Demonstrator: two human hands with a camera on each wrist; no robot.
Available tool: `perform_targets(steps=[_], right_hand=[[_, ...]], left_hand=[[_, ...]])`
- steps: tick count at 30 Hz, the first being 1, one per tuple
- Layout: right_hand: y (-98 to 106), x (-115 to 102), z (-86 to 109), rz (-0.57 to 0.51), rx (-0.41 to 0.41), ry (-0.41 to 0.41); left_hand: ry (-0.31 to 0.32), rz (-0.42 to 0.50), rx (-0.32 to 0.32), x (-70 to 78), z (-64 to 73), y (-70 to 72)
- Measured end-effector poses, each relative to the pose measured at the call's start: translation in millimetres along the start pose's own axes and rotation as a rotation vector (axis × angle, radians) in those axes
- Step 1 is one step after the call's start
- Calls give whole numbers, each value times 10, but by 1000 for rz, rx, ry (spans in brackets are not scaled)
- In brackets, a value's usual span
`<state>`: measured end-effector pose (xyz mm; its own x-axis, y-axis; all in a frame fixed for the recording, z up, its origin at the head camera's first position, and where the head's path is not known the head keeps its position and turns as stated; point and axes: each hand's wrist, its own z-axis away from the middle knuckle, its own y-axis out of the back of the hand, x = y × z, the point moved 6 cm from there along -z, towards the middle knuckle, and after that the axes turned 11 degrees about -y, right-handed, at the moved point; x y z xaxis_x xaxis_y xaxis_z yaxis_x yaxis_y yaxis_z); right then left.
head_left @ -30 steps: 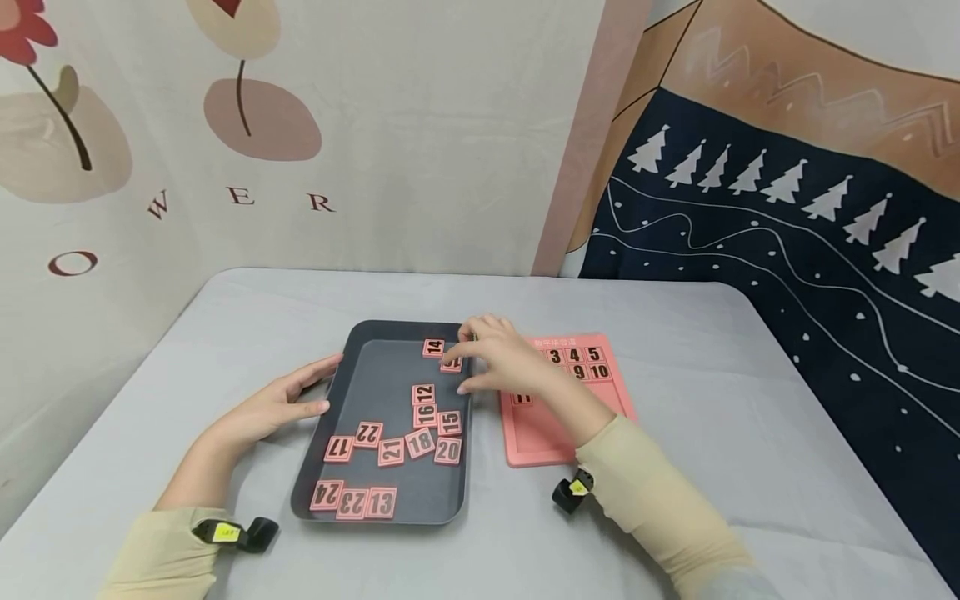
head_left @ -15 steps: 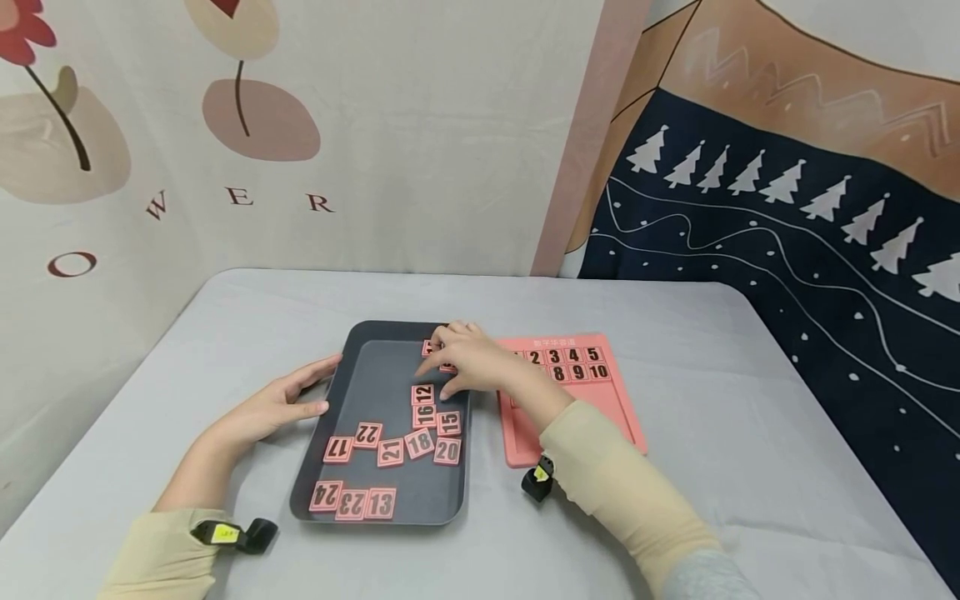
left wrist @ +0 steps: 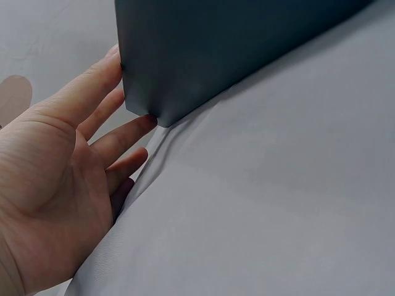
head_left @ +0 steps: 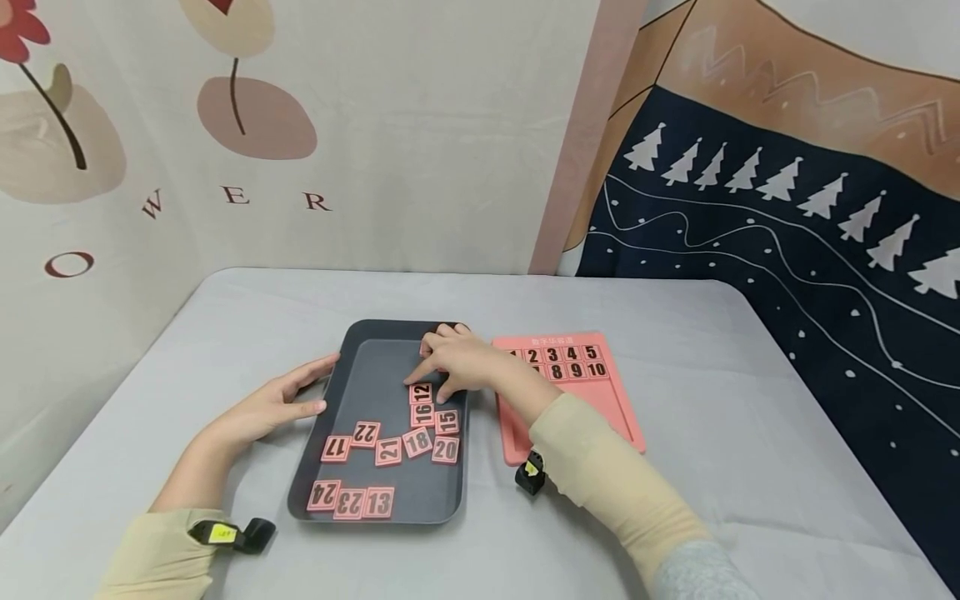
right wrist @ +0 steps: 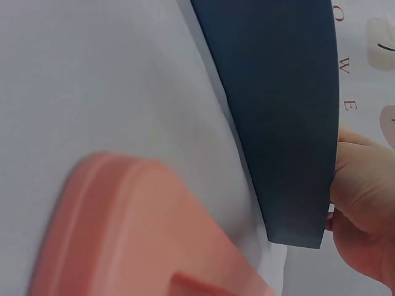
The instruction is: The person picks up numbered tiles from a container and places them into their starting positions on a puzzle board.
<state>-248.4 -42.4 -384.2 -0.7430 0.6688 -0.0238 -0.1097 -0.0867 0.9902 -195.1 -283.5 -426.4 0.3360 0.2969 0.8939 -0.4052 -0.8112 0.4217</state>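
My left hand (head_left: 273, 406) rests at the left side of a dark grey tray (head_left: 363, 375), fingertips and thumb against its rim. In the left wrist view its fingers (left wrist: 133, 132) are extended at the tray's corner. Over the tray's right side is my right hand (head_left: 468, 360), with index finger and thumb spread on either side of the number tile 12 (head_left: 422, 392). Tile 16 (head_left: 422, 414) lies just below that tile. Tiles near the tray's far right corner are mostly hidden under the hand. In the right wrist view the tray's wall covers the fingertips.
Several more pink number tiles, such as 22 (head_left: 366, 434), 20 (head_left: 446, 450) and 24 (head_left: 324, 495), lie about the tray. To its right is a pink number board (head_left: 570, 417) with rows of tiles at its top, partly behind the right forearm. White cloth (head_left: 697, 375) covers the table.
My right hand has moved left and slightly nearer, from the far right tiles to tile 12. The left hand stays at the tray's rim.
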Motion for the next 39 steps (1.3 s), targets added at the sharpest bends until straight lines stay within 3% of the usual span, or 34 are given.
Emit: perform_targets(steps=[10,21,30,39], right_hand=[[-7,-7,-1,2,34,17],[4,59,88,-134,153,-14],[190,150,374,-301,342,-60],[222,358,745,-336,444,-113]], left_hand=[[14,-7,1,-16,17,6],[6,12,1,-25,21,-11],[20,-3,3,-8,3,-1],[25,-8,2,5,1,-3]])
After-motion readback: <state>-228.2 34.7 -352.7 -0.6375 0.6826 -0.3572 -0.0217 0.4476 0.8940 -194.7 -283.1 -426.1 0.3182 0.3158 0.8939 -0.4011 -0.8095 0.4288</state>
